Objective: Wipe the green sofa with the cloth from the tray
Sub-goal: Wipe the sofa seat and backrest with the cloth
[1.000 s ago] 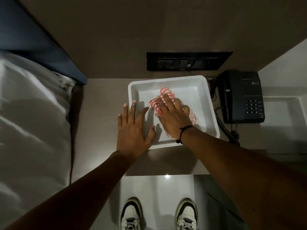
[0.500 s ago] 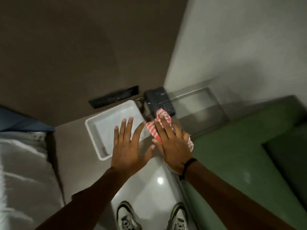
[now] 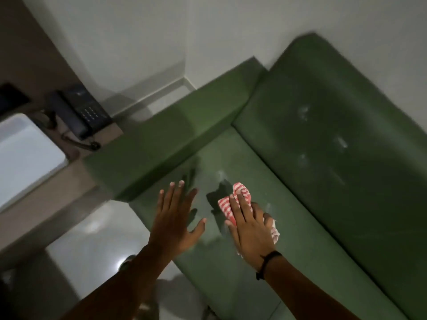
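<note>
Now your right hand grips the bunched cloth under palm and fingers, over the sofa seat. Your left hand hovers beside it, fingers spread wide, holding nothing. Tray sits far left, phone behind it.

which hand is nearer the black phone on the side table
Left. The left hand is spread open above the near corner of the green sofa seat, on the side toward the phone. The right hand holds the striped cloth farther along the seat.
</note>
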